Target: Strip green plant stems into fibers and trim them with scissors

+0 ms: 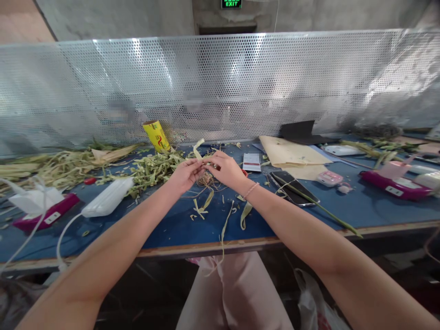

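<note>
My left hand (187,175) and my right hand (225,168) meet over the middle of the table, fingers pinched together. A pale green leaf strip (198,149) curls up from behind the joined fingertips, which seem to pinch its lower end; the exact grip is hidden. Just below the fingers lies a tangle of thin brownish strands (205,180). Left of my left hand spreads a heap of green plant scraps (151,167). Loose strips (225,224) are scattered nearer to me, one hanging over the table edge.
A yellow can (156,136) leans at the back. To the right are a white card box (252,162), a phone (295,187) with a green stalk (323,210) across it, and beige paper (292,151). A white power adapter (108,197) and purple power strip (46,215) lie left.
</note>
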A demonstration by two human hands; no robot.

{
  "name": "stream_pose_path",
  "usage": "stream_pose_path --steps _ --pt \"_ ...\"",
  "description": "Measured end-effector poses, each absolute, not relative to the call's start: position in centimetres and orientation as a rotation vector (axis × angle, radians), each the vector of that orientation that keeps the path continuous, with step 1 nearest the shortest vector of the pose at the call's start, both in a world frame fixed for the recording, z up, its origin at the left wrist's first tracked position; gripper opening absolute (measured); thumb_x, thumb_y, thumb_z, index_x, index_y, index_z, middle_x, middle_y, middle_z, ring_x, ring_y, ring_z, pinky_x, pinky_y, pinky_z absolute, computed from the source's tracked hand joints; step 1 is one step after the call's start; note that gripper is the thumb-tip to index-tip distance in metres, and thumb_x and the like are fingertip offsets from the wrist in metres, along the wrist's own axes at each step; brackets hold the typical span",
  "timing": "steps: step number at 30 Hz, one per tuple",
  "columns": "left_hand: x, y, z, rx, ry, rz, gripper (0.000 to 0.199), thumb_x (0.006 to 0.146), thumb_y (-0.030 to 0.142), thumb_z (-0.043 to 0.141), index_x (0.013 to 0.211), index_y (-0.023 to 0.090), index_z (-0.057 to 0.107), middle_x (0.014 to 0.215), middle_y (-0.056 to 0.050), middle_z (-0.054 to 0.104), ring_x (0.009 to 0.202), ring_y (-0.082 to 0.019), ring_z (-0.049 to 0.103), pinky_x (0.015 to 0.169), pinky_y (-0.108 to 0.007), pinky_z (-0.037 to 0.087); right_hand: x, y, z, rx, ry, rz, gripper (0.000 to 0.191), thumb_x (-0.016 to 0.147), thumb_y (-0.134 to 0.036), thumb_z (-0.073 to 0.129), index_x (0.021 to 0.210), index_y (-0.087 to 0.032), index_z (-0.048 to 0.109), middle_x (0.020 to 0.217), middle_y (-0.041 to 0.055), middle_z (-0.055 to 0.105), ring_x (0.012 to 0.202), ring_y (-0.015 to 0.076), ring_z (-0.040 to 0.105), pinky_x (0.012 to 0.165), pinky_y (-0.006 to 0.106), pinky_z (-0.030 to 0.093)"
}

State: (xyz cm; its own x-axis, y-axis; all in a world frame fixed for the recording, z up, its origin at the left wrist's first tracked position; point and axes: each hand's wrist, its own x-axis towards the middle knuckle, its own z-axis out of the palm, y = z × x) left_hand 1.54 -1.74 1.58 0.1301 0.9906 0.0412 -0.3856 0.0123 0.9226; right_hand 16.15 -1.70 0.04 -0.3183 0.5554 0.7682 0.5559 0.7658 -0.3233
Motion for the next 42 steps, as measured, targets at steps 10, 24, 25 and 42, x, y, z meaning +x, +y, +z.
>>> stream_pose_path --steps 10,24,25,42 --pt "1.54 -1.91 1.20 1.094 0.793 1.271 0.011 0.066 0.011 0.064 0.060 0.012 0.055 0.054 0.000 0.061 0.051 -0.006 0.057 0.056 -0.019 0.047 16.14 -1.89 0.07 -0.846 -2.002 0.022 0.017 0.080 -0.023 0.050 0.091 -0.018 0.061 0.088 0.0045 0.056 0.072 0.0115 0.052 0.065 0.024 0.043" --pt "1.60 -2.07 0.89 1.176 0.831 1.276 0.019 0.062 0.023 0.070 0.061 0.012 0.054 0.052 0.001 0.058 0.050 -0.006 0.054 0.054 -0.019 0.044 16.33 -1.70 0.02 -0.781 -2.034 -0.019 0.017 0.082 -0.023 0.047 0.094 -0.019 0.058 0.089 0.0050 0.055 0.080 0.0135 0.052 0.069 0.025 0.044" --pt "1.63 -2.10 0.89 1.175 0.836 1.274 0.019 0.062 0.023 0.069 0.061 0.012 0.054 0.052 0.001 0.058 0.050 -0.006 0.054 0.054 -0.019 0.043 16.33 -1.68 -0.02 -0.771 -2.044 -0.034 0.017 0.082 -0.023 0.047 0.093 -0.019 0.059 0.089 0.0049 0.055 0.082 0.0135 0.052 0.070 0.025 0.043" --pt "1.91 -2.19 0.85 1.114 0.856 1.242 0.008 0.070 0.015 0.062 0.066 0.009 0.061 0.056 -0.003 0.061 0.051 -0.007 0.056 0.056 -0.020 0.047 16.17 -1.52 0.12 -0.907 -2.102 -0.017 0.011 0.081 -0.022 0.048 0.085 -0.016 0.056 0.092 0.0062 0.052 0.077 0.0131 0.049 0.068 0.027 0.042"
